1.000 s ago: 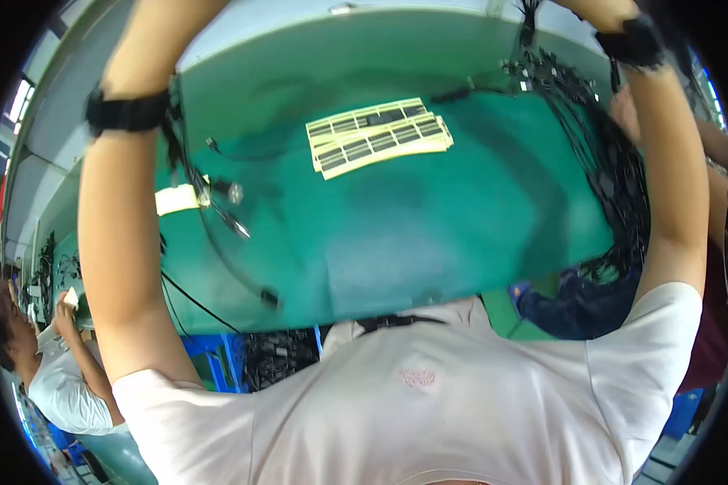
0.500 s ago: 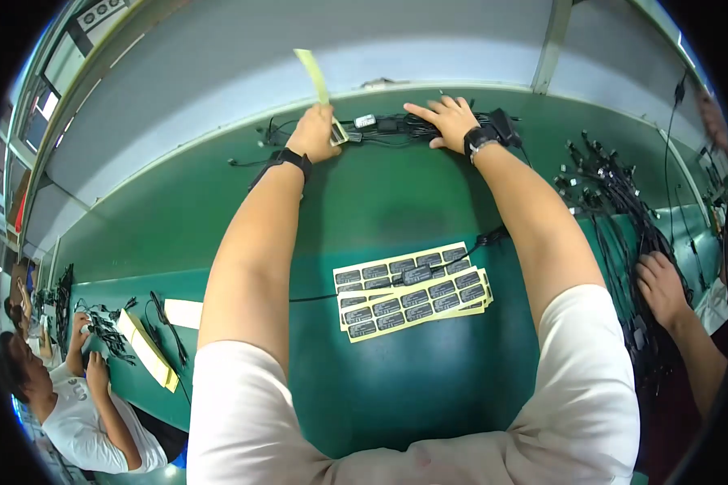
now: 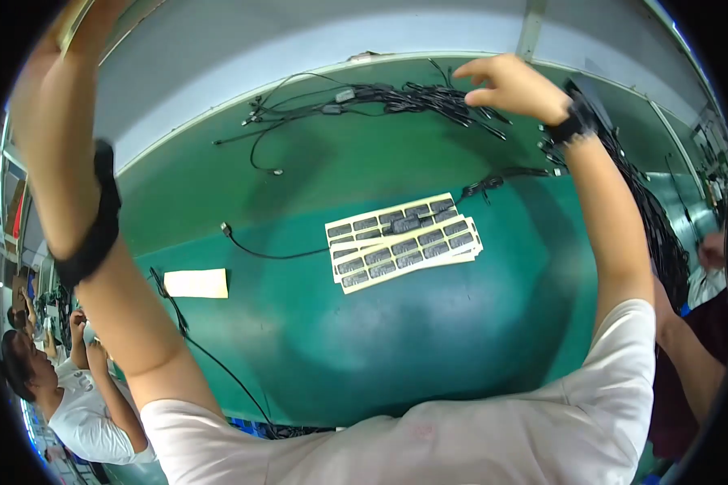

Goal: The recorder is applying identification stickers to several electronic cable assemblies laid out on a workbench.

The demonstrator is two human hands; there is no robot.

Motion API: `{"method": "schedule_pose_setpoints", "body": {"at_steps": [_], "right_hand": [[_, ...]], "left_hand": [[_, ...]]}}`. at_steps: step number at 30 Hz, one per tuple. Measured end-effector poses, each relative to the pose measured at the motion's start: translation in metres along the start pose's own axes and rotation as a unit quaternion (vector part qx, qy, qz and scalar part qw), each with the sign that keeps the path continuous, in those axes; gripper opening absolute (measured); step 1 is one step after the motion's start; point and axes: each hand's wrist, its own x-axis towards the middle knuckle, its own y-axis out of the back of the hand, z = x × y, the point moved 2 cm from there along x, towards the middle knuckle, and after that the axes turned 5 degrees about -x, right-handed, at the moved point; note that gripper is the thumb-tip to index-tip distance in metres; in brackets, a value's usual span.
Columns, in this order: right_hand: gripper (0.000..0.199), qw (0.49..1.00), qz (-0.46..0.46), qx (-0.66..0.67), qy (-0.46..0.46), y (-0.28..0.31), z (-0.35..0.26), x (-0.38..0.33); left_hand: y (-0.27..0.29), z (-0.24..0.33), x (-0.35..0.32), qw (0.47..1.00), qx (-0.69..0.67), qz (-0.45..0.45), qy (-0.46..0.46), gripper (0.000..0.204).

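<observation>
My left hand (image 3: 85, 20) is raised high at the upper left, mostly cut off by the picture's rim, and it seems closed on a pale yellow strip (image 3: 69, 24). My right hand (image 3: 510, 85) hovers over a bundle of black cables (image 3: 404, 97) at the far side of the green table (image 3: 461, 339), fingers loosely apart and holding nothing. Both wrists carry black bands. Between my arms lies a stack of pale yellow sheets with rows of black pads (image 3: 404, 242), with a small black part lying on top of it.
A blank yellow slip (image 3: 196, 283) lies at the left beside a thin black cable (image 3: 259, 250). More black cables (image 3: 663, 234) are heaped along the right edge. One person (image 3: 73, 404) works at the lower left, and another person's arm (image 3: 696, 339) shows at the right.
My left arm has swung from the far cables up and out to the upper left. My right hand has lifted off the cable bundle and shifted right.
</observation>
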Motion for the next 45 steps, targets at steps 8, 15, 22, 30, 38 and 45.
{"method": "schedule_pose_setpoints", "body": {"at_steps": [8, 15, 22, 30, 38, 45], "right_hand": [[0.087, 0.619, -0.024, 0.782, 0.074, -0.05, -0.147, -0.151], [0.034, 0.577, 0.042, 0.802, -0.151, -0.07, -0.17, -0.226], [0.045, 0.937, 0.143, 0.28, -0.149, -0.046, -0.073, -0.265], [0.114, 0.884, -0.1, -0.141, -0.435, -0.047, 0.112, -0.266], [0.068, 0.896, -0.048, -0.079, -0.435, -0.095, 0.14, -0.298], [0.011, 0.883, 0.046, -0.157, -0.439, -0.121, 0.094, -0.297]], "left_hand": [[-0.014, 0.153, -0.188, 0.68, -0.467, -0.566, -0.011, 0.093], [-0.012, 0.153, -0.249, 0.549, -0.52, -0.639, 0.144, 0.08], [0.018, 0.132, -0.261, 0.648, -0.392, -0.601, 0.255, 0.02], [0.019, 0.123, -0.265, 0.623, -0.463, -0.541, 0.325, 0.029], [0.018, 0.108, -0.262, 0.642, -0.438, -0.519, 0.355, 0.029], [0.001, 0.106, -0.258, 0.718, -0.375, -0.442, 0.385, 0.023]]}}
